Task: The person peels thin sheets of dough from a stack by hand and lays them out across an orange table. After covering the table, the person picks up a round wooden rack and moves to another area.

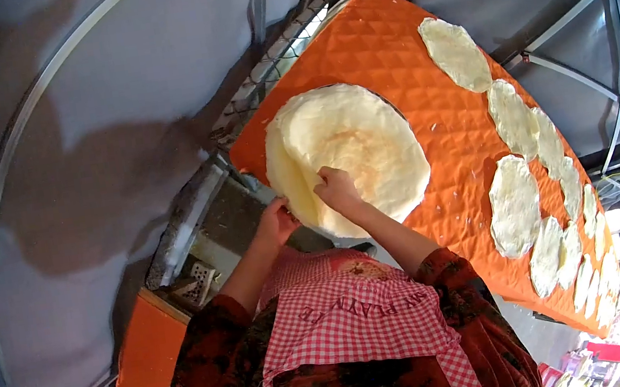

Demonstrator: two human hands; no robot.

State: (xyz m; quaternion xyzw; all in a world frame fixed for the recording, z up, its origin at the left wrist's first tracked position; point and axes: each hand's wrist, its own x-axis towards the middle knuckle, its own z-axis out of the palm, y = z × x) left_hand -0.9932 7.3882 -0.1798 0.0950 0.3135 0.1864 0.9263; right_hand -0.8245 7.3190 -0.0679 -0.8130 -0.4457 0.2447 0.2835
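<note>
A large round sheet of dough (376,152) lies over a round base whose dark rim shows at the far right edge. Its left part is lifted into a fold, with a paler yellow layer beneath. My right hand (339,189) is closed on the edge of this fold, over the left-middle of the round. At the near left rim, my left hand (276,222) has its fingers bent and closed against the dough's edge. Part of its grip is hidden.
An orange quilted cover (436,128) spreads over the long table. Several thin dough sheets (515,206) lie along its right side, some overlapping. A grey tarp wall (107,103) with metal poles stands to the left. A perforated block (197,280) sits low at left.
</note>
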